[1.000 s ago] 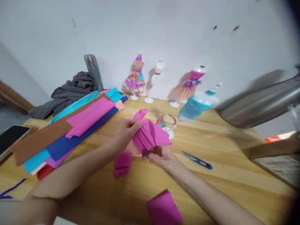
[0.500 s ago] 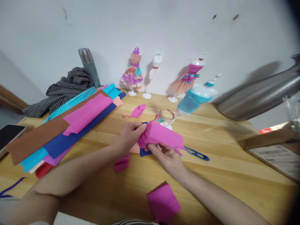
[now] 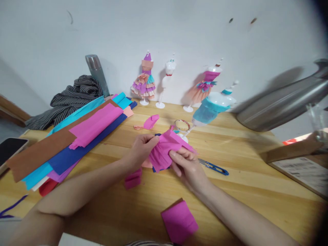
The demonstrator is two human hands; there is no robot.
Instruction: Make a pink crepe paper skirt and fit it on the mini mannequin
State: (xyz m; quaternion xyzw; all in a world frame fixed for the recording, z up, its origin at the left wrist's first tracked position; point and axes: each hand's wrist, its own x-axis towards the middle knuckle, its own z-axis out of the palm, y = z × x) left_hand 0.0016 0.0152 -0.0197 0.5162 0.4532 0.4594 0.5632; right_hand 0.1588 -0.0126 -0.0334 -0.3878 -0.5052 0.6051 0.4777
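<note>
My left hand pinches the gathered top of a pleated pink crepe paper piece at the middle of the wooden table. My right hand grips the same paper from the right, thumb on top. Under the paper lie a dark blue scrap and a peach scrap, partly hidden. A small folded pink scrap lies just below my left wrist. Blue thread snips rest right of my right hand.
Long crepe sheets in brown, blue, pink and cyan lie at the left. Small mannequins in paper dresses stand by the wall, with a tape roll, a flask, striped cloth and a phone. A pink square lies near me.
The pink paper was turned and regathered between my hands. My right hand moved from under it to gripping its right side from above. The view shifted slightly.
</note>
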